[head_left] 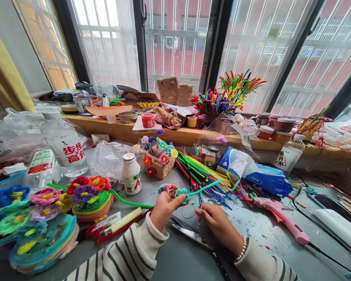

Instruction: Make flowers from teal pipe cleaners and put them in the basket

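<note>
My left hand is closed on a turquoise pipe-cleaner flower, its fuzzy loops pinched between thumb and fingers. From the flower a straight turquoise pipe cleaner runs out to the upper right. My right hand, closed, grips a slim grey tool whose tip points up near that stem. Most of this tool is hidden by the fingers, so its kind is unclear. Below both hands, large metal scissors lie on the grey table.
Finished fuzzy flowers fill the left side. A white bottle and a flower basket stand ahead. Loose pipe cleaners lie behind my hands. A pink glue gun with a black cord lies right, near a blue tissue pack.
</note>
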`<state>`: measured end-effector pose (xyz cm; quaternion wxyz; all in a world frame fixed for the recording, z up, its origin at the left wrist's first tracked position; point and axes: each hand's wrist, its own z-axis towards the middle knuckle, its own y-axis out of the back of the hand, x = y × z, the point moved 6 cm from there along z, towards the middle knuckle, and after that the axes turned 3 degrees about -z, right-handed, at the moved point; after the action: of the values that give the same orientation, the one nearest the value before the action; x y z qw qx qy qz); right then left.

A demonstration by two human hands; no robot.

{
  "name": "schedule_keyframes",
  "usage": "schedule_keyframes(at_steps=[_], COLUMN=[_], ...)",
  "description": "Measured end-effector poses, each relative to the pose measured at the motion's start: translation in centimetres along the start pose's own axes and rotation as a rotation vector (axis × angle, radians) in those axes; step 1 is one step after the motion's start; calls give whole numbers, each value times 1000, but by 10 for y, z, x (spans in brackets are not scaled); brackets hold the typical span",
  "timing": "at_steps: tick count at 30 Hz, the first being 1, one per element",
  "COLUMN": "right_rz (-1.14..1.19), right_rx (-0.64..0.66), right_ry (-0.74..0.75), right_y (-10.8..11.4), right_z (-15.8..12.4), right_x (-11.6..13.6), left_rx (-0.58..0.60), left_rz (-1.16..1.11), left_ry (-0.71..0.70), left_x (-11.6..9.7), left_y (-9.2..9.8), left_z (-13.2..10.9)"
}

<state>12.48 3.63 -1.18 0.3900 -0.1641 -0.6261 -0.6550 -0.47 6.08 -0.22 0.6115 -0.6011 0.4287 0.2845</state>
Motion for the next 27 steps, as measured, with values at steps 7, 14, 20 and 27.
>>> schedule_keyframes(at_steps=[7,14,20,27], right_rz=[355,702,521,603], right_rx=[49,79,203,246], right_ry=[-131,-188,-72,-89], right_y=[0,3,2,-6], right_z=[1,0,-2,-5], right_x=[-7,-2,12,15], left_rx=[114,315,397,503], left_rz=[70,214,269,218], left_ry=[57,175,268,287], left_x=[4,16,25,20], left_y=[-4,-14,-15,-18], left_z=[3,-5,-9,-13])
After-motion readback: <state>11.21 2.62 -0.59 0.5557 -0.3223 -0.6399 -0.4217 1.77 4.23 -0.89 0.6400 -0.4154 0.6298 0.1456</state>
